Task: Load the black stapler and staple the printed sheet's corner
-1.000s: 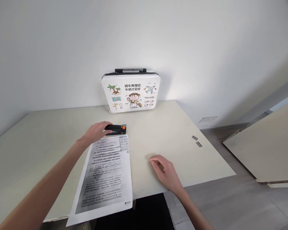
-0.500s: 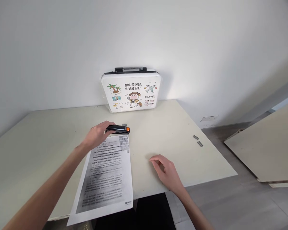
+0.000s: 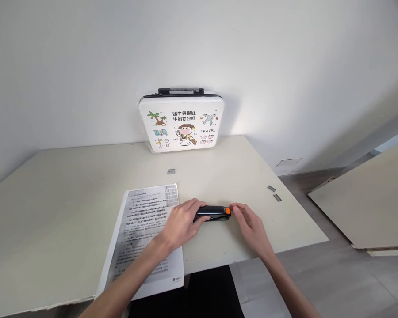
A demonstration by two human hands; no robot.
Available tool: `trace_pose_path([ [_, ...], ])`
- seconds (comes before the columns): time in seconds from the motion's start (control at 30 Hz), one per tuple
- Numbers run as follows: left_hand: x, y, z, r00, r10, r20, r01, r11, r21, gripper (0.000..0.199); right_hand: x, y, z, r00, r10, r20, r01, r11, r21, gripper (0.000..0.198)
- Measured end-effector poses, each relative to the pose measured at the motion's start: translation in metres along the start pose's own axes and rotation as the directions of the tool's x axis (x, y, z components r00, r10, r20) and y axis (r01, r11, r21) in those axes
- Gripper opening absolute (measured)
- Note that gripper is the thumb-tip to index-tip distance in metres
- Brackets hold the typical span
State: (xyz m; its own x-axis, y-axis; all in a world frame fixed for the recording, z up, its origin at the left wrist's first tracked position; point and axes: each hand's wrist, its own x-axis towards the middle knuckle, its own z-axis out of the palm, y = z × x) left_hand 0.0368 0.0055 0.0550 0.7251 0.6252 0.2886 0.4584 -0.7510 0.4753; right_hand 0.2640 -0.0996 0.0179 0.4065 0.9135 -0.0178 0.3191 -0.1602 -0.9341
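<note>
A black stapler with an orange end is held in my left hand, just above or on the table right of the printed paper. The left fingers and thumb wrap its rear half. My right hand is at the orange end, thumb and forefinger closed together against the tip. The other right fingers are curled and partly hidden. Beneath my left forearm lies the printed paper, its lower edge hanging over the table's front edge. Small grey staple strips lie beyond the paper.
A white cartoon-printed case with a black handle stands against the wall at the back of the pale table. Two more staple strips lie near the table's right edge. A pale panel stands over the floor at right.
My left hand has carried the stapler from the paper's top edge rightward and nearer to me, uncovering the staple strips. My right hand has moved up and right to the stapler's orange end.
</note>
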Motion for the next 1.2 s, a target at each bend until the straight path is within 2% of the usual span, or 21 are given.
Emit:
trace_pose_path([
  [0.2, 0.006, 0.003, 0.022, 1.0, -0.002, 0.018, 0.003, 0.997, -0.074, 0.023, 0.005, 0.008, -0.006, 0.997, -0.067, 0.035, 0.068, 0.997, -0.043, 0.05],
  [0.4, -0.002, -0.009, 0.02, 0.996, -0.088, 0.026, 0.091, 0.984, -0.151, 0.05, 0.004, 0.009, 0.0, 0.998, -0.063, 0.011, 0.064, 0.994, -0.089, 0.05],
  [0.57, -0.007, -0.018, 0.019, 0.997, -0.066, 0.026, 0.069, 0.989, -0.134, 0.026, 0.005, 0.013, 0.005, 0.997, -0.074, -0.01, 0.073, 0.994, -0.076, 0.048],
  [0.7, -0.008, -0.021, 0.021, 0.998, -0.062, -0.006, 0.06, 0.989, -0.133, 0.021, 0.006, 0.015, 0.008, 0.992, -0.12, -0.031, 0.117, 0.99, -0.074, 0.047],
  [0.8, -0.008, -0.022, 0.022, 0.998, -0.065, -0.022, 0.062, 0.989, -0.136, 0.018, 0.004, 0.014, 0.009, 0.996, -0.081, -0.033, 0.078, 0.994, -0.074, 0.049],
  [0.97, -0.015, -0.028, 0.012, 0.998, -0.057, -0.017, 0.055, 0.993, -0.101, 0.017, 0.001, 0.011, 0.009, 0.999, -0.031, -0.029, 0.029, 0.997, -0.065, 0.05],
  [1.2, -0.041, -0.048, -0.021, 1.0, -0.023, 0.008, 0.024, 0.999, -0.043, 0.024, -0.001, 0.013, 0.01, 0.999, -0.019, -0.035, 0.017, 0.998, -0.061, 0.053],
])
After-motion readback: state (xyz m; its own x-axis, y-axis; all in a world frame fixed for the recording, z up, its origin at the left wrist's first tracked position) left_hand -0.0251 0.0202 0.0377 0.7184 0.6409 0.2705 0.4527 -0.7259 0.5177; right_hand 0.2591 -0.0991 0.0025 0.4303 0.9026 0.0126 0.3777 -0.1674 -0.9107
